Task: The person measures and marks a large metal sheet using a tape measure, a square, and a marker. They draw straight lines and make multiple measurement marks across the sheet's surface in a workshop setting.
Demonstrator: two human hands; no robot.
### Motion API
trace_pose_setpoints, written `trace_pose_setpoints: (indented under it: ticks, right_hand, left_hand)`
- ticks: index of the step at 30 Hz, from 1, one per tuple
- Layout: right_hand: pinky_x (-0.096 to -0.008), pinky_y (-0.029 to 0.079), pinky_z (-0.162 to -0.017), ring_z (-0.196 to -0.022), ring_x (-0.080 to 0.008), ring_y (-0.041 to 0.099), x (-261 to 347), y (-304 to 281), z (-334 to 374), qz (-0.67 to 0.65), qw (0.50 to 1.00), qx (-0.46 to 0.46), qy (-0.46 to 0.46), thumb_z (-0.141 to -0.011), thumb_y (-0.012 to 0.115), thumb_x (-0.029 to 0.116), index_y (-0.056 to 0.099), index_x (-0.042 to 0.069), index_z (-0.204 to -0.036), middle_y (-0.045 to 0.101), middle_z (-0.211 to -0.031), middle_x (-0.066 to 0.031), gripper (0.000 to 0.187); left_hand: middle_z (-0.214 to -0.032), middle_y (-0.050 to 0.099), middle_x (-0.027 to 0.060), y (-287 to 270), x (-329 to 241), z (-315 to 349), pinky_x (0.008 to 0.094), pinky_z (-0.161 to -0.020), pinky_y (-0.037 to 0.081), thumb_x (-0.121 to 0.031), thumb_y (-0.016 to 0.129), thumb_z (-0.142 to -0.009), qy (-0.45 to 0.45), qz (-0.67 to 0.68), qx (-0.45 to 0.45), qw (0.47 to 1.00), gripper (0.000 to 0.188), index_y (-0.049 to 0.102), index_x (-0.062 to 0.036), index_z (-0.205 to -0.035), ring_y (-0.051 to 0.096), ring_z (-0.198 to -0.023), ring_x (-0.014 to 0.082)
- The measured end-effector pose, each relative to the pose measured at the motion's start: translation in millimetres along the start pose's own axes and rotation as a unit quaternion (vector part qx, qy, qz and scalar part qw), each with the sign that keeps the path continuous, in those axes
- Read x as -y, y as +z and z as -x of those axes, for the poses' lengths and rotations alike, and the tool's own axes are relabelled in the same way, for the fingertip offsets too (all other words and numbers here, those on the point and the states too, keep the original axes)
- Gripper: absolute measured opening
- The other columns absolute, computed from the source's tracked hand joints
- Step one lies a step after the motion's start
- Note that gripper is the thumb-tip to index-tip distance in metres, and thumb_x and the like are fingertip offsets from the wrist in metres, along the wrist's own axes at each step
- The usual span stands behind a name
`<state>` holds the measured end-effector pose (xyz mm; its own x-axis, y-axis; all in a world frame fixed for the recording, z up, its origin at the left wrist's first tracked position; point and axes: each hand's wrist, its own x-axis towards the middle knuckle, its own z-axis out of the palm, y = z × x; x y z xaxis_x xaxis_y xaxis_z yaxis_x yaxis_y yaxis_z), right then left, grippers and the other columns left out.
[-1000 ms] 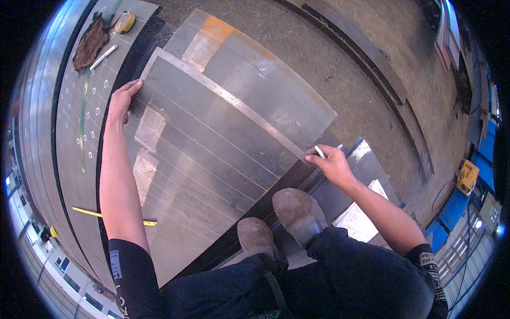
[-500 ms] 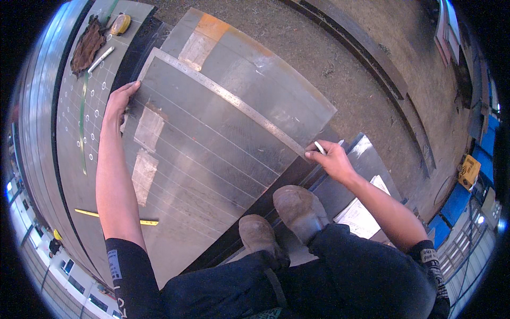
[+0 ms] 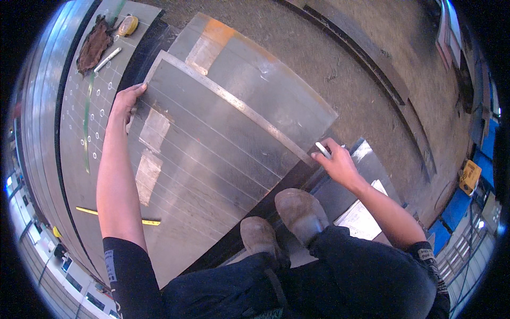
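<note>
A large grey metal sheet (image 3: 212, 154) lies in front of me, ruled with several thin white lines. A long steel straightedge (image 3: 234, 103) lies slanted across its upper part. My left hand (image 3: 125, 101) rests on the sheet's left edge near the straightedge's far end. My right hand (image 3: 334, 162) holds a white marking stick (image 3: 322, 150) at the straightedge's near end, by the sheet's right corner. My two shoes (image 3: 281, 220) stand on the dark edge below the sheet.
A second metal sheet (image 3: 265, 80) with an orange patch lies beneath. On the perforated plate (image 3: 79, 122) at left lie a brown rag (image 3: 94, 45), a yellow tape measure (image 3: 127, 25), a white marker (image 3: 107, 58) and a yellow pencil (image 3: 114, 215). Paper (image 3: 364, 218) lies by my right leg.
My right hand with the marking stick has slid slightly along the straightedge's end. My left hand has stayed on the sheet's left edge.
</note>
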<state>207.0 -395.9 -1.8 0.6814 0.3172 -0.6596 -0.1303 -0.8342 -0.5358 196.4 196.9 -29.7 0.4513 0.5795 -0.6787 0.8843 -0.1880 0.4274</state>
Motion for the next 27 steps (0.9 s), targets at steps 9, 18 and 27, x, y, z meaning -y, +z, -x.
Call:
trace_pose_setpoints:
  ticks: [9, 18, 27]
  right_hand:
    - [-0.0484, 0.052, -0.083, -0.094, -0.0438, 0.066, 45.2, -26.5, 8.2, 0.092, 0.989, 0.097, -0.062, -0.094, 0.064, 0.026, 0.065, 0.002, -0.114, 0.070, -0.099, -0.0226, 0.031]
    - [-0.0511, 0.048, -0.092, -0.107, -0.0462, 0.060, 61.9, -18.0, -2.8, 0.110, 0.981, 0.057, -0.148, -0.097, 0.056, 0.020, 0.056, -0.001, -0.127, 0.060, -0.115, -0.0258, 0.037]
    - [-0.0470, 0.049, -0.090, -0.105, -0.0418, 0.062, 93.0, -26.1, -31.1, 0.108, 0.977, 0.057, -0.177, -0.094, 0.058, 0.014, 0.063, 0.003, -0.123, 0.063, -0.110, -0.0219, 0.031]
  left_hand:
    - [-0.127, 0.068, 0.0132, 10.9, -12.6, 23.8, 0.0379, -0.106, 0.041, -0.033, 0.073, -0.091, 0.044, 0.007, -0.029, 0.999, 0.047, 0.068, -0.0097, -0.131, 0.060, -0.121, 0.0254]
    - [-0.127, 0.068, 0.0149, 5.4, 2.2, 7.9, 0.0394, -0.104, 0.044, -0.036, 0.072, -0.092, 0.077, -0.019, -0.009, 0.997, 0.049, 0.067, -0.0066, -0.131, 0.060, -0.121, 0.0254]
    - [-0.118, 0.073, 0.0097, 18.4, -1.5, 13.7, 0.0366, -0.093, 0.049, -0.029, 0.076, -0.089, 0.052, 0.030, -0.065, 0.996, 0.039, 0.073, -0.0115, -0.124, 0.066, -0.104, 0.0212]
